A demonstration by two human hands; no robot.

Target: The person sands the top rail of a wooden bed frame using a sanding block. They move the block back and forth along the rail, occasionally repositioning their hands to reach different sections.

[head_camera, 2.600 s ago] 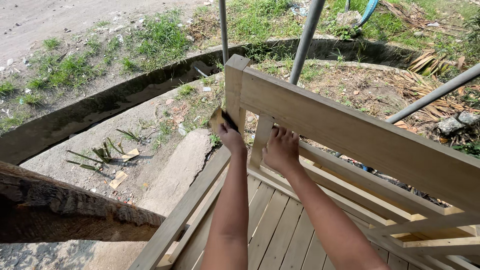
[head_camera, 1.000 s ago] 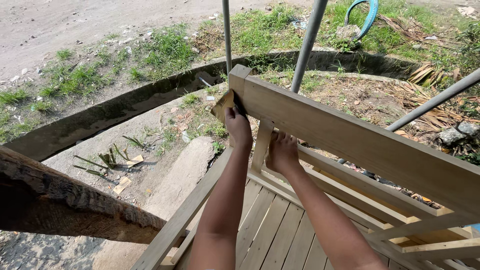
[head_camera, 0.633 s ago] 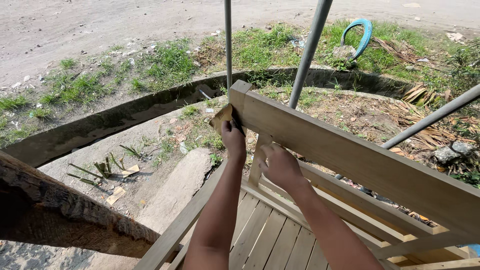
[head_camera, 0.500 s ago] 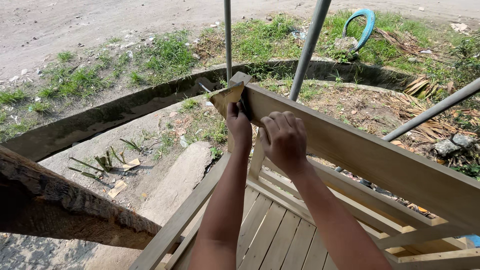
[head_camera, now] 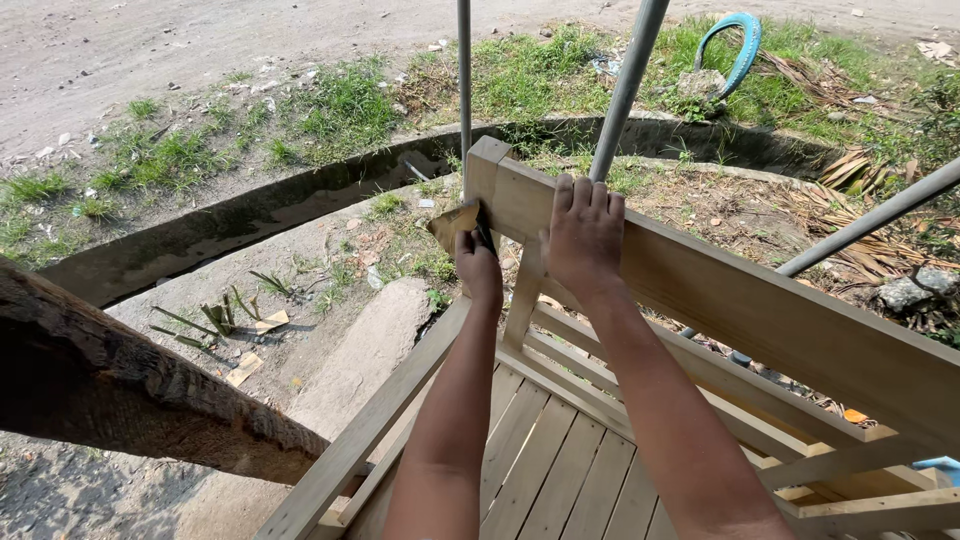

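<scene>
Left hand (head_camera: 478, 268) pinches a thin, floppy sandpaper sheet (head_camera: 455, 224) against the end of the stiff, heavy-looking top rail (head_camera: 720, 290), best held flat by its near edge; right hand (head_camera: 583, 236) lies open on the rail at 3 o'clock; slatted wooden seat (head_camera: 560, 470) below, dirt ground (head_camera: 330, 310) beyond.

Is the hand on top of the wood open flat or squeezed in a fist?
Open flat. The right hand lies spread over the pale wooden top rail, fingers straight.

Two hands (head_camera: 478, 268) (head_camera: 583, 232), three metal poles (head_camera: 627, 85) (grey), one blue tyre (head_camera: 740, 50), one sandpaper scrap (head_camera: 455, 225)
</scene>
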